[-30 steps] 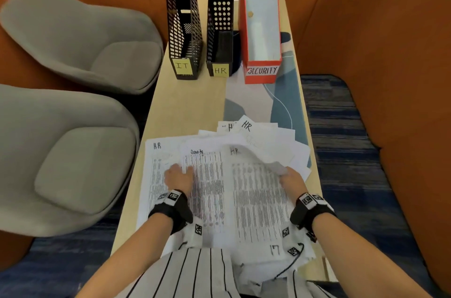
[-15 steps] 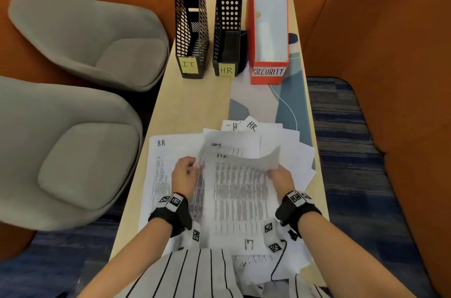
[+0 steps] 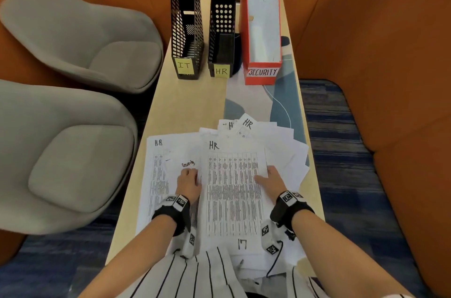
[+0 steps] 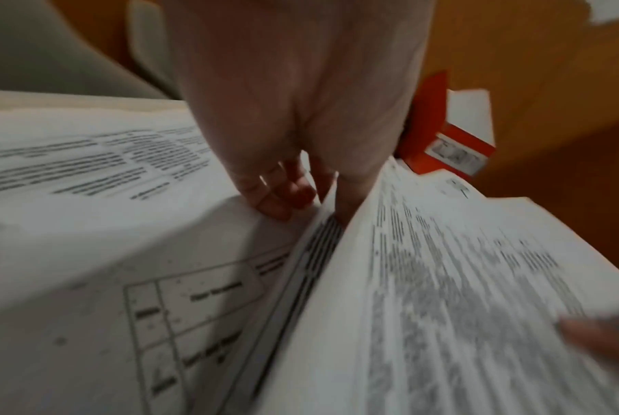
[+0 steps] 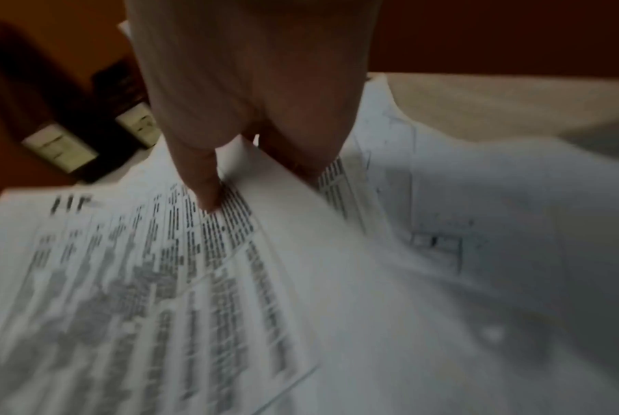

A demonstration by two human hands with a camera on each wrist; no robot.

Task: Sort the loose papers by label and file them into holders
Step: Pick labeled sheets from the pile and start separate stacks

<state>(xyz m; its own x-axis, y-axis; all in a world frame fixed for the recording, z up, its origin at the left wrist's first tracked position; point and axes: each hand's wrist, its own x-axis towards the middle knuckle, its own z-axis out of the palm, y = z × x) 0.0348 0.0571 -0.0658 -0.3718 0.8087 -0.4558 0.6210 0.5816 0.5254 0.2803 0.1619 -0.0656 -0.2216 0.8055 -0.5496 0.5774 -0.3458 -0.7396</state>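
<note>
Both hands I see grasping one HR sheet (image 3: 234, 190): left hand (image 3: 189, 182) its left edge, right hand (image 3: 272, 179) its right. Three holders (image 3: 223, 36) stand well beyond them

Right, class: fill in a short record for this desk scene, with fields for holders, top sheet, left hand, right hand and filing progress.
holders: IT holder, HR holder, Security holder, upright at the desk's far end
top sheet: HR sheet, numbered 17
left hand: grips the HR sheet's left edge
right hand: thumb on the HR sheet, gripping its right edge
progress: papers still loose on the desk
</note>
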